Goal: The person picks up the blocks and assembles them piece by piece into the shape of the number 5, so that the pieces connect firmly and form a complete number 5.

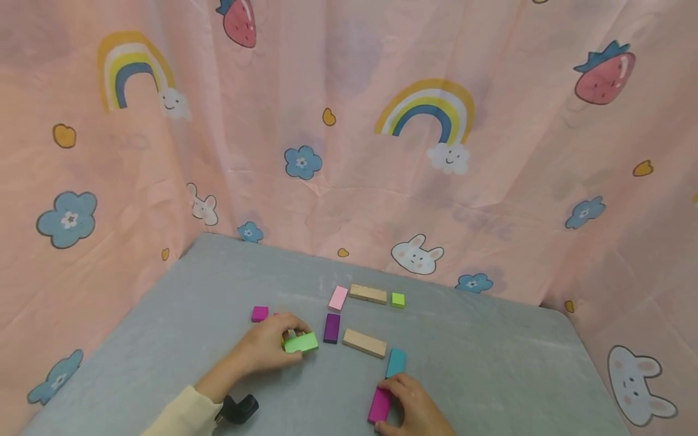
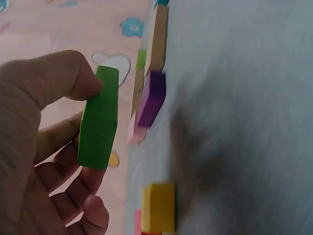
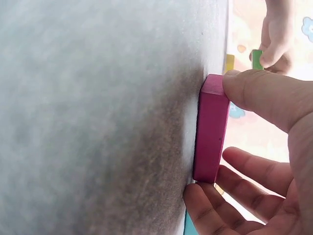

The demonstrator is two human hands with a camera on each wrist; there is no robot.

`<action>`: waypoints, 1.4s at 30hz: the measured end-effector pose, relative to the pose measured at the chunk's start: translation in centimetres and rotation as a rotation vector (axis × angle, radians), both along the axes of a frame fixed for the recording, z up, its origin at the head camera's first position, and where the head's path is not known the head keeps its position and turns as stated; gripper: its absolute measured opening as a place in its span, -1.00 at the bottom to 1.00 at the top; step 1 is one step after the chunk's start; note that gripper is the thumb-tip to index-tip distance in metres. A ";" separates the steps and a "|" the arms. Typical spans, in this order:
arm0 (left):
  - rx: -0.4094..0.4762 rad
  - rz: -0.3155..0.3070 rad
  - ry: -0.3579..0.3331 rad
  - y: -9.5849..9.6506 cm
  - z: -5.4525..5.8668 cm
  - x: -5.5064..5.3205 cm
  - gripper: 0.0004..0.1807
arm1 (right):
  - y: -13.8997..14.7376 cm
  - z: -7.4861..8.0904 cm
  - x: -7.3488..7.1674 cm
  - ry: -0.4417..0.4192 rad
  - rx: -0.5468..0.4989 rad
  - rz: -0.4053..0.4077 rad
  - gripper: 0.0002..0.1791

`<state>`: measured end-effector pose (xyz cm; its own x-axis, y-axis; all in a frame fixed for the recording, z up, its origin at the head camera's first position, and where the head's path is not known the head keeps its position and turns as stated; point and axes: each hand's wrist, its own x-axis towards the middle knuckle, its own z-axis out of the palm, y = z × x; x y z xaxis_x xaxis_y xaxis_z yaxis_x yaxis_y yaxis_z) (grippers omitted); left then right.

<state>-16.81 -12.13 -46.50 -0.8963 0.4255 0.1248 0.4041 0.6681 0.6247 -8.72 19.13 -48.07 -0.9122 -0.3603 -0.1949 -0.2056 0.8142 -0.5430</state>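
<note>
My left hand pinches a green block between thumb and fingers, raised above the grey table surface. In the left wrist view a yellow block lies below that hand, and a purple block is beyond the green one. My right hand grips a magenta block by its ends, thumb on the near end and fingertips at the far one. That block lies on the table, its far end close to a blue block.
Farther in are two wooden blocks, a pink block and a small lime block. A small magenta block sits to the left. A black object is beside the left sleeve. A printed pink curtain hangs around the table.
</note>
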 end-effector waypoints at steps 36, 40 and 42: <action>-0.011 -0.462 -0.082 5.5 -2.4 3.0 -0.69 | -0.1 0.1 -0.2 -0.034 0.018 0.002 -0.34; -0.014 -0.480 -0.093 5.7 -2.4 3.0 -0.69 | 0.0 0.1 -0.3 -0.030 0.019 0.008 -0.34; -0.013 -0.488 -0.093 5.7 -2.4 3.0 -0.69 | 0.0 0.1 -0.2 -0.015 0.021 0.020 -0.35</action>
<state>-13.79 -6.40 -48.92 -0.5990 0.7995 0.0453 0.6148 0.4229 0.6658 -8.95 19.16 -47.96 -0.9017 -0.3741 -0.2166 -0.2137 0.8213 -0.5289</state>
